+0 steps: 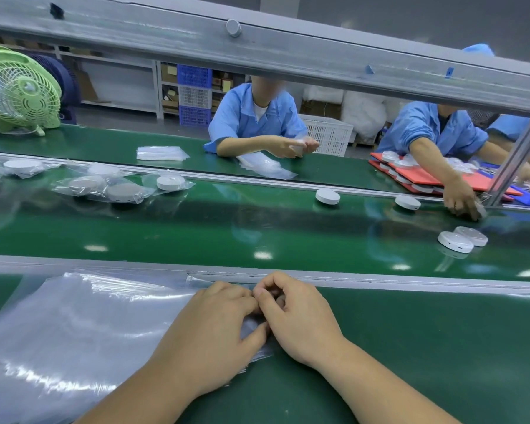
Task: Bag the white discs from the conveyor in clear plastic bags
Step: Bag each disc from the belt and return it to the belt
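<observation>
Near worktop (410, 347): left grip (214, 325) and right grip (297, 316), fingers curled, both pinching edge of top bag (251, 325) on bag stack (74, 325). Belt (227, 228) beyond: four bare discs (328, 196) at right, nearest two touching; at least five bagged discs (170, 182) at left. Far side: two workers (254, 117) in blue, second bag pile (161, 153), one green fan (19, 90).

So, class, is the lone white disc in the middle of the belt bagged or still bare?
Bare. The white disc sits directly on the green belt with no plastic around it, unlike the bagged disc further left.
</observation>
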Motion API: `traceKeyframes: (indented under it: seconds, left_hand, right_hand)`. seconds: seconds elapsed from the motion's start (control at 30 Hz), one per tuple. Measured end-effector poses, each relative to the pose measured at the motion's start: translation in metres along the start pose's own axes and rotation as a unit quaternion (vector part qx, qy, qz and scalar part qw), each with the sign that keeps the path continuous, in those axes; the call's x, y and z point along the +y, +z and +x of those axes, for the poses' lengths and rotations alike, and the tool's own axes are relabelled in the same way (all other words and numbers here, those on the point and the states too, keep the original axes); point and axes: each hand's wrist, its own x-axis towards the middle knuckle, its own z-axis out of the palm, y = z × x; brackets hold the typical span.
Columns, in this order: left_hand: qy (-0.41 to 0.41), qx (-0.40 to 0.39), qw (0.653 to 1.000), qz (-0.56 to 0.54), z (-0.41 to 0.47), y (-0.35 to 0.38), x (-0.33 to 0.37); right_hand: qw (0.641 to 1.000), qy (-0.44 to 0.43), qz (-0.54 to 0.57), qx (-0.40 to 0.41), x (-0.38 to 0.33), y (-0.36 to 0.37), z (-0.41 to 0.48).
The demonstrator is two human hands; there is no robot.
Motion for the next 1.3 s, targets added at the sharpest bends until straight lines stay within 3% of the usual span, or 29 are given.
traceKeyframes:
  seconds: [1.3]
  left_hand:
    - [-0.002, -0.005, 1.000, 0.000, 0.0013, 0.0002, -0.0006]
  right_hand:
    - [1.000, -0.001, -0.016, 0.006, -0.0007, 0.0004, -0.0007]
